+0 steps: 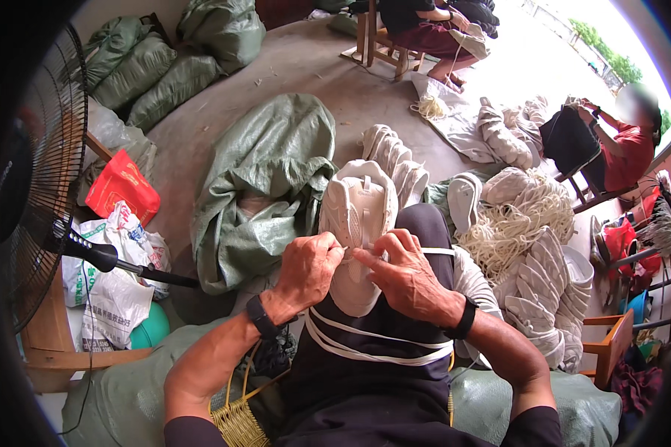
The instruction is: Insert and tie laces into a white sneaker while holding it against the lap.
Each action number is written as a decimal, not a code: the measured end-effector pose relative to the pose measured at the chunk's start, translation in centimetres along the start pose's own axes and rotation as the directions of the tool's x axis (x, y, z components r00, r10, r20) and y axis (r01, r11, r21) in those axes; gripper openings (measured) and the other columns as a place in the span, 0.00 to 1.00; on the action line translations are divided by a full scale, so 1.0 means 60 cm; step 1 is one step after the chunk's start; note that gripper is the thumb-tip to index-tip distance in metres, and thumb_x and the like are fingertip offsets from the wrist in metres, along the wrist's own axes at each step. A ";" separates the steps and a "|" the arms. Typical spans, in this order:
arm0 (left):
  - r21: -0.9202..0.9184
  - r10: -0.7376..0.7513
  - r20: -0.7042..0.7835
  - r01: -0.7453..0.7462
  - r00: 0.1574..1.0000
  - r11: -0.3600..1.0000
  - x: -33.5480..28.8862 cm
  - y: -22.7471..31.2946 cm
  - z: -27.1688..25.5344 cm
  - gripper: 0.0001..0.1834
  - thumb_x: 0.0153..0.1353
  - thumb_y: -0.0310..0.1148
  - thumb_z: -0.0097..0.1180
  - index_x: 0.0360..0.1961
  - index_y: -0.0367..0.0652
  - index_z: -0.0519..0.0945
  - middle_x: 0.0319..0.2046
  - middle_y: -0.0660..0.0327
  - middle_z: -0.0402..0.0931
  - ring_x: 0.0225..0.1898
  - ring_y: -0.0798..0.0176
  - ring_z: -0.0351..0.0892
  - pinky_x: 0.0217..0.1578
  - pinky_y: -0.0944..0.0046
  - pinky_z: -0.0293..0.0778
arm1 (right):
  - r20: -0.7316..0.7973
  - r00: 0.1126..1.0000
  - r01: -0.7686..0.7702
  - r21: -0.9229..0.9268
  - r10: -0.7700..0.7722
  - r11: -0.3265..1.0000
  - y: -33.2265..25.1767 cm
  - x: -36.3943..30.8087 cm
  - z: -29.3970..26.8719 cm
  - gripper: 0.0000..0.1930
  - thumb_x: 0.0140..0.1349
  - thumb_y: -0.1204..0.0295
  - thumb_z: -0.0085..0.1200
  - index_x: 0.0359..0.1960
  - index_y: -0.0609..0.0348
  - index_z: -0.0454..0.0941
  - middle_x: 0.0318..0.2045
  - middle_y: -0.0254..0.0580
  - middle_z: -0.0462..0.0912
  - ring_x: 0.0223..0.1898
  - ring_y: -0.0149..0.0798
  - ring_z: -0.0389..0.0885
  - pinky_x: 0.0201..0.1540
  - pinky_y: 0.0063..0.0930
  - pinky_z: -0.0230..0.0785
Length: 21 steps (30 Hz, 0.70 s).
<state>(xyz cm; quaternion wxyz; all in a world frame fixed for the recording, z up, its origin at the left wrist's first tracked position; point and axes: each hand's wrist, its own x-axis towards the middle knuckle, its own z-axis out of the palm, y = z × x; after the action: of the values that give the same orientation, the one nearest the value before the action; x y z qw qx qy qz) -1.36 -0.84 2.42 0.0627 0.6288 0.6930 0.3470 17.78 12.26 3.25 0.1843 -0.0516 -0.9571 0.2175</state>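
Note:
A white sneaker (360, 197) rests on my lap, toe toward me, its tongue and opening at the far end. My left hand (306, 270) is closed in a pinch at the left row of eyelets. Opposite it, my right hand (411, 277) pinches with thumb and forefinger over the middle of the shoe. A thin pale bit between the fingertips looks like a shoelace; the fingers mostly cover it. Several loose white shoelaces (384, 356) lie across my dark trousers, and another white strand crosses my thigh beside the right hand.
Left stand a black fan (48, 179), a red bag (123, 188) and green sacks (220, 33). A crumpled green sack (265, 179) lies ahead. To the right are a heap of laces (525, 220), stacked white shoes (540, 298) and a wooden stool (611, 346). Two people sit farther off.

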 end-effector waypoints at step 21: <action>0.135 0.301 0.319 -0.357 0.899 0.924 0.098 -0.006 -0.065 0.16 0.49 0.27 0.69 0.39 0.41 0.78 0.49 0.59 0.75 0.46 0.49 0.82 0.44 0.51 0.80 | -0.155 0.986 0.086 0.166 -0.060 0.982 0.037 0.054 0.005 0.11 0.55 0.79 0.58 0.40 0.57 0.84 0.37 0.42 0.75 0.45 0.48 0.71 0.50 0.42 0.65</action>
<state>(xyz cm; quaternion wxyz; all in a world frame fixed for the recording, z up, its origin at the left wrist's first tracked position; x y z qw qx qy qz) -4.86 2.99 7.19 0.0444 0.7845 0.5892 0.1882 14.71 14.69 3.12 0.2673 -0.0163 -0.9194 0.2882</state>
